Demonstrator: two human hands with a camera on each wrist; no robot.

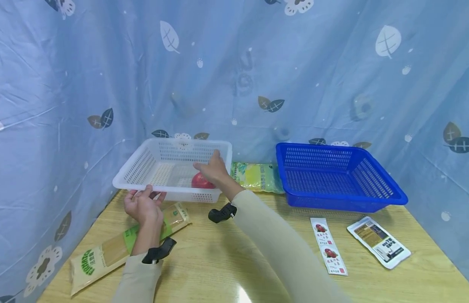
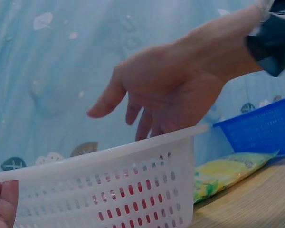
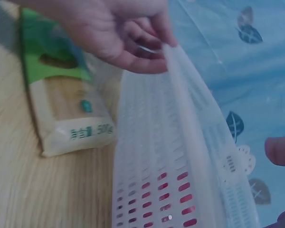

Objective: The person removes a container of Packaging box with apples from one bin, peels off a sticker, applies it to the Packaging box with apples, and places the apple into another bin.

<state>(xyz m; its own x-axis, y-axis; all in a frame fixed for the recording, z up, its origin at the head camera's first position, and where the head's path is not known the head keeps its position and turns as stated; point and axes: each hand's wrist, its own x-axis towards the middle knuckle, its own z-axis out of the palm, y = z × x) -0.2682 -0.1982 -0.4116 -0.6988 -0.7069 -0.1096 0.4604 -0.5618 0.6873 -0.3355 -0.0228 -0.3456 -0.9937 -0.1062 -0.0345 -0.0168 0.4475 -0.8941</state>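
A white perforated plastic basket stands at the back left, its front raised off the table. My left hand pinches its front rim, thumb over the edge and fingers beneath; the right wrist view shows this grip on the basket wall. Inside, near the right front corner, lies a rounded red thing, partly hidden by the wall. My right hand is over the basket's right end, just above the red thing. In the left wrist view the right hand has loosely extended fingers, thumb apart, with fingertips behind the rim.
A blue basket stands at the back right. Between the baskets lies a yellow-green bag. A long noodle-like packet lies at the left front. A white strip with red fruit pictures and a white pouch lie at right.
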